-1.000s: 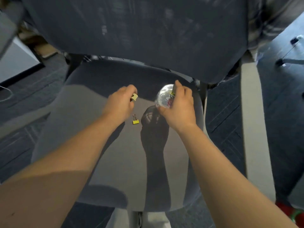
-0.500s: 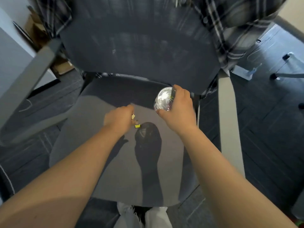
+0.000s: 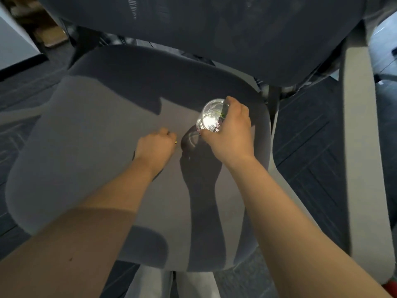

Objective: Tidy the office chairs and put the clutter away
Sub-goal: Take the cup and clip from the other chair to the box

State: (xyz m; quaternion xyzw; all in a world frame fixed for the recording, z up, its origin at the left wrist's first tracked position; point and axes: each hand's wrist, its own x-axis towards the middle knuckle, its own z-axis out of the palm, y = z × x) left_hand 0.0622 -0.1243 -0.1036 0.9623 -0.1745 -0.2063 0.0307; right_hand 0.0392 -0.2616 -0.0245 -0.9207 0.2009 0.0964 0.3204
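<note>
A grey office chair seat [image 3: 90,130] fills the view, its dark mesh backrest [image 3: 214,29] above. My right hand [image 3: 231,134] grips a clear plastic jar [image 3: 211,116], tilted with its mouth toward me, a few coloured clips inside. My left hand [image 3: 155,146] rests closed on the seat just left of the jar. A sliver of a yellow binder clip [image 3: 175,142] shows at its fingertips; the rest is hidden under the fingers.
The chair's light grey armrest [image 3: 363,147] runs down the right side. Dark carpet [image 3: 305,136] surrounds the chair. A cardboard piece [image 3: 51,35] and a white cabinet [image 3: 12,46] sit at the upper left. My trouser legs [image 3: 171,284] show below the seat.
One yellow clip lay loose on the seat a second ago; my left hand, holding another, came down over it and closed. The jar stayed in my right hand.
</note>
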